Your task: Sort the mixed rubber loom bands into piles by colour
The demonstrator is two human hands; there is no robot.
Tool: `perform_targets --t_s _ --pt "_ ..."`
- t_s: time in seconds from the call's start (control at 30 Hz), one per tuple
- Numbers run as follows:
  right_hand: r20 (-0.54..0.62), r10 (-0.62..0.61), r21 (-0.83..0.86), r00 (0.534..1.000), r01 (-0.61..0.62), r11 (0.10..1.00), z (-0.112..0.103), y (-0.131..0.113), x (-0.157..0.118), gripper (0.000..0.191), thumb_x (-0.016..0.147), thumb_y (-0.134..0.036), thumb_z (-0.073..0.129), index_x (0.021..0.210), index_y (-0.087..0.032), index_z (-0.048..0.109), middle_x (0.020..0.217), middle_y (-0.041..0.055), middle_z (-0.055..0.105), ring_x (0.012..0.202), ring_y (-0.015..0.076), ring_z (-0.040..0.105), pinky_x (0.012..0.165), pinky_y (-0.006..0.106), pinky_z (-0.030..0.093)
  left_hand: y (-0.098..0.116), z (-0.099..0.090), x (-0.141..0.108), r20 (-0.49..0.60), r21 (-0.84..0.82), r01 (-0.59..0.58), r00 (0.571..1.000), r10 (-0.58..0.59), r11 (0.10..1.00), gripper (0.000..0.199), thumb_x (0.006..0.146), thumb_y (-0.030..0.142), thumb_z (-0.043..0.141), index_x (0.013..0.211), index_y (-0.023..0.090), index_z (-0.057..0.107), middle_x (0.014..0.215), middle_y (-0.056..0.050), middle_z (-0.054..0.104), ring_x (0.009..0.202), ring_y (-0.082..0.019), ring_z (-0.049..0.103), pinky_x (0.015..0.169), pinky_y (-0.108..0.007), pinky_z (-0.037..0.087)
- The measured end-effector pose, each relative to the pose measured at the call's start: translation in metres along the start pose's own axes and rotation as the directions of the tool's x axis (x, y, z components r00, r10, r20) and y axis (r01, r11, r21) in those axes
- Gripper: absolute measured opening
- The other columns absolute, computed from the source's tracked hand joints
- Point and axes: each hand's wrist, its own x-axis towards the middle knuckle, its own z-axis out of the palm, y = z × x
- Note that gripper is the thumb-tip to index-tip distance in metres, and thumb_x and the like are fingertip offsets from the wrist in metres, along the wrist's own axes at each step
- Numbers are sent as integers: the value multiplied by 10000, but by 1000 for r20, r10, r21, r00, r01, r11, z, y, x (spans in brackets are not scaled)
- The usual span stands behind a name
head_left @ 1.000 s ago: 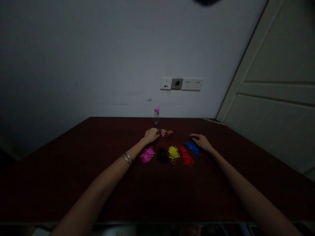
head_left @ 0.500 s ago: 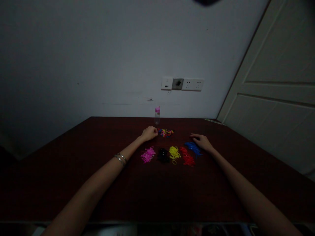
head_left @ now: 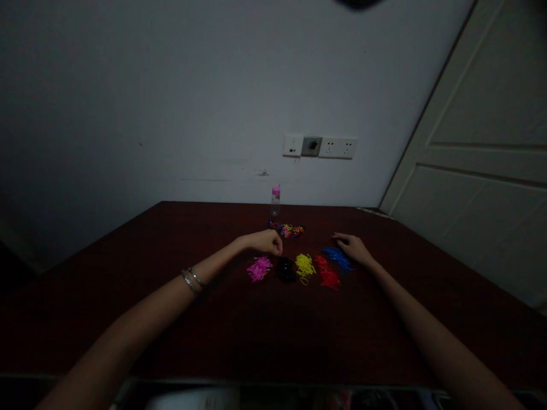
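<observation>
My left hand (head_left: 265,242), with two bracelets on its wrist, is closed with fingers curled just above the black pile of rubber bands (head_left: 286,270). What its fingertips pinch, if anything, is hidden. Resting on the table behind the blue rubber bands (head_left: 339,259), my right hand (head_left: 351,247) lies with fingers loosely stretched out. A row of sorted piles also holds pink rubber bands (head_left: 258,268), yellow rubber bands (head_left: 305,266) and red rubber bands (head_left: 328,273). Farther back lies a mixed-colour pile of rubber bands (head_left: 290,230).
A clear bottle with a pink top (head_left: 276,200) stands behind the mixed pile, near the wall. Wall sockets (head_left: 329,147) sit above the dark red table (head_left: 273,330). At the right is a pale panelled door (head_left: 482,171).
My left hand has moved from the mixed pile back toward me, to the black pile. My right hand stays by the blue pile. The view has shifted slightly.
</observation>
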Motion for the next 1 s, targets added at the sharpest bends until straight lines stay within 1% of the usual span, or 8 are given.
perform_targets --t_s 0.3,0.47,0.6,0.73,0.8,0.83,0.9,1.0 --pt "-5 -2 27 1000 2 1000 1 4 0 331 762 -234 457 1006 -191 676 1138 59 633 1086 212 564 972 362 401 -7 -4 4 -38 5 38 999 -37 999 171 594 114 556 695 128 694 597 6 607 538 -79 498 538 -178 368" --pt "-19 16 36 1000 -15 999 1 3 0 319 751 -225 467 983 -206 685 1121 49 642 1064 216 579 968 370 406 -36 -12 11 -216 -32 36 976 -42 999 166 635 249 588 644 113 683 564 -3 586 536 -93 490 525 -192 354" --pt "-21 19 41 1000 -18 999 2 3 1 315 751 -219 469 980 -215 685 1123 38 642 1062 210 581 963 366 412 -76 -23 10 -451 -67 143 879 -158 987 352 705 419 520 661 111 683 510 -1 545 491 -93 451 486 -203 319" --pt "-15 20 34 1000 -19 999 2 3 1 321 760 -219 460 993 -197 680 1138 49 633 1065 204 579 967 356 409 -113 -30 4 -667 -198 194 691 -278 961 392 706 462 493 621 115 654 488 3 508 490 -92 437 485 -202 312" --pt "-20 21 33 1000 -20 999 2 2 1 323 759 -210 456 990 -191 681 1136 56 634 1064 205 579 968 358 409 -124 -31 1 -714 -323 172 601 -359 930 406 717 472 467 626 114 635 486 6 490 452 -80 400 454 -201 289" --pt "-24 20 32 1000 -19 999 2 2 1 323 756 -205 457 986 -192 682 1132 55 636 1064 207 579 969 361 408 -129 -32 0 -717 -386 149 573 -398 910 411 725 474 450 638 114 627 483 10 478 427 -72 372 434 -201 269" --pt "-29 17 30 999 -16 999 2 1 0 323 751 -199 458 981 -197 685 1124 52 640 1063 209 580 970 367 407 -134 -32 -1 -702 -478 100 554 -448 873 410 739 472 425 667 114 613 482 17 459 391 -60 320 404 -200 231" --pt "-27 18 22 999 -17 1000 1 0 0 326 751 -195 457 985 -200 684 1123 49 641 1063 210 580 968 368 409 -135 -32 -1 -683 -508 85 567 -461 857 393 740 461 421 685 115 599 485 18 448 380 -53 294 389 -196 207"
